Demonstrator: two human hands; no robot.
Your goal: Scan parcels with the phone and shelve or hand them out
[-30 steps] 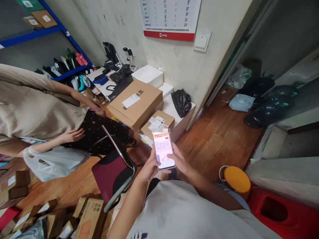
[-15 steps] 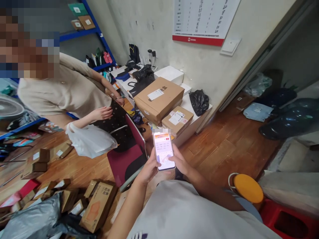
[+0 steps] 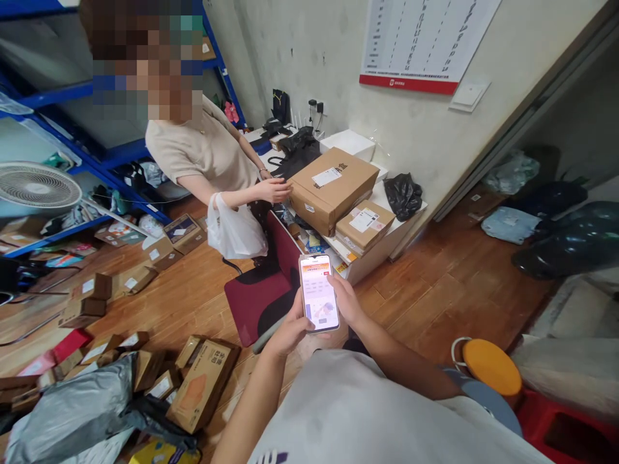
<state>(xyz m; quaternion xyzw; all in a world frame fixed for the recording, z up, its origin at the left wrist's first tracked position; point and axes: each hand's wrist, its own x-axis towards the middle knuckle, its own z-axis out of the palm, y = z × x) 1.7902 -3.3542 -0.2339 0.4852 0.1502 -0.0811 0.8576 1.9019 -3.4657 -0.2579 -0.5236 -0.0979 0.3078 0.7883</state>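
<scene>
A smartphone (image 3: 318,293) with a lit screen is held upright in front of my body. My left hand (image 3: 293,327) grips its lower left side, the thumb on the bottom edge of the screen. Around the right edge closes my right hand (image 3: 346,300), its thumb over the upper right of the screen. Beyond the phone stands a desk with a large cardboard box (image 3: 338,187) and a smaller cardboard box (image 3: 364,225), both labelled. Another person's hand (image 3: 276,190) reaches to the large box's left edge, a white plastic bag (image 3: 235,229) hanging from that forearm.
A dark red chair (image 3: 251,299) stands left of the phone. Several parcels and a grey plastic package (image 3: 80,403) cover the floor at lower left. A fan (image 3: 39,187) is near the blue shelves. An orange-lidded bucket (image 3: 492,367) sits at right, beside a red stool (image 3: 561,425).
The other person has moved right toward the desk, their hand now at the large box. My right thumb has shifted up the screen. The view has turned slightly left.
</scene>
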